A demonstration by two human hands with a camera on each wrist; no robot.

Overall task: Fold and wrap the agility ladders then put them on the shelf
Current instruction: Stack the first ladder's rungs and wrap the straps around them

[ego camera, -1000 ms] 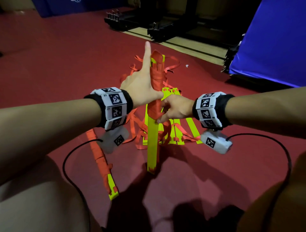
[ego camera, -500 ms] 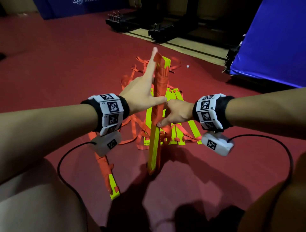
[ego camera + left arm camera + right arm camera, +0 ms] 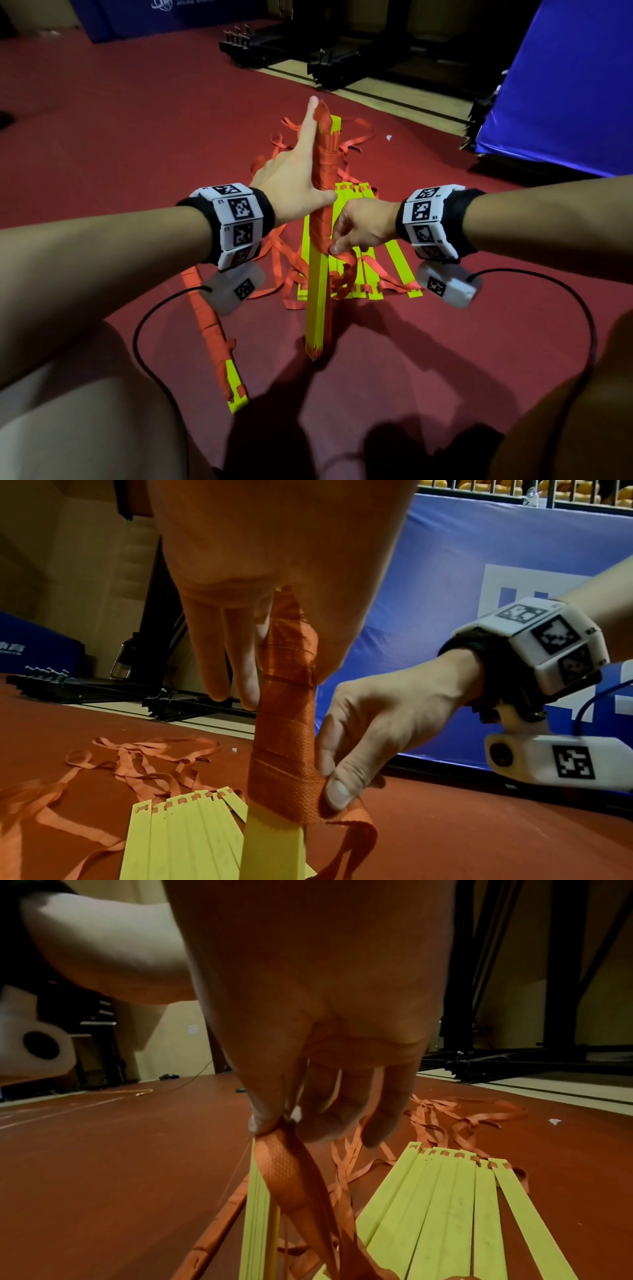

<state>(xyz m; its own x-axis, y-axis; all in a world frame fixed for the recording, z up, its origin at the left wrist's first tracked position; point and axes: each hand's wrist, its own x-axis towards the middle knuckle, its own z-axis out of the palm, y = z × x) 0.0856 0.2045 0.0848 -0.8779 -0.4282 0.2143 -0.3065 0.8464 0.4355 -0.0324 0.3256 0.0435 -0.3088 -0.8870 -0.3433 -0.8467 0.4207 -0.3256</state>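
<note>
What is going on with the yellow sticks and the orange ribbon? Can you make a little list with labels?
Held thing: upright bundle of yellow plastic ladder rungs, lower end on the floor
Wrapping: orange woven strap wound round the bundle's upper part
Left hand: fingers straight, flat along the wrapped part, thumb across it
Right hand: pinches the strap at the lowest turn
On the red floor: loose yellow rungs with tangled straps, and another wrapped bundle lying flat
Shelf: not in view
</note>
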